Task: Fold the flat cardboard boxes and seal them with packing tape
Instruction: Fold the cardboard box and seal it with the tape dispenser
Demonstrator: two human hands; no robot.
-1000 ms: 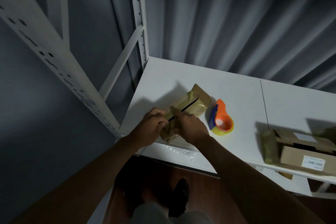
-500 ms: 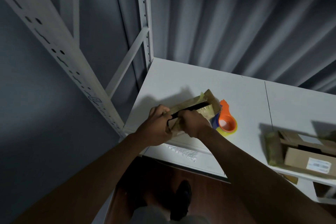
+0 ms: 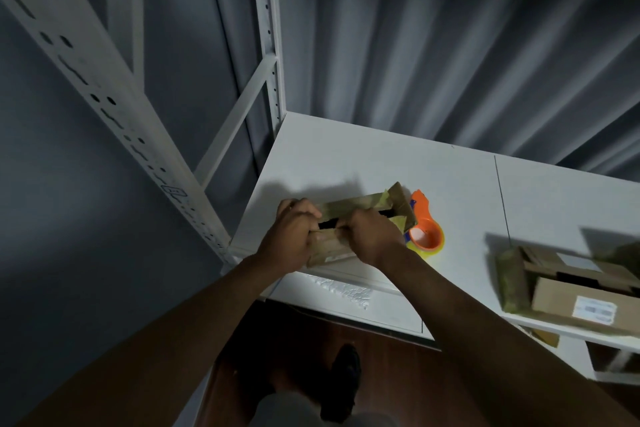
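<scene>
Two hands work one small cardboard box (image 3: 349,218) at the front left corner of the white shelf (image 3: 346,156). The left hand (image 3: 291,239) and right hand (image 3: 372,236) each have their grip curled on the near flaps, either side of a dark open slot. The box's long axis runs left-near to right-far. One orange tape dispenser (image 3: 424,230) sits just beside the box's right end, nearer the right hand. One pile of other boxes (image 3: 571,284) lies well apart, right.

head cam | looks steeply down, forward | close over white shelf (image 3: 363,156) edge | 1 view
</scene>
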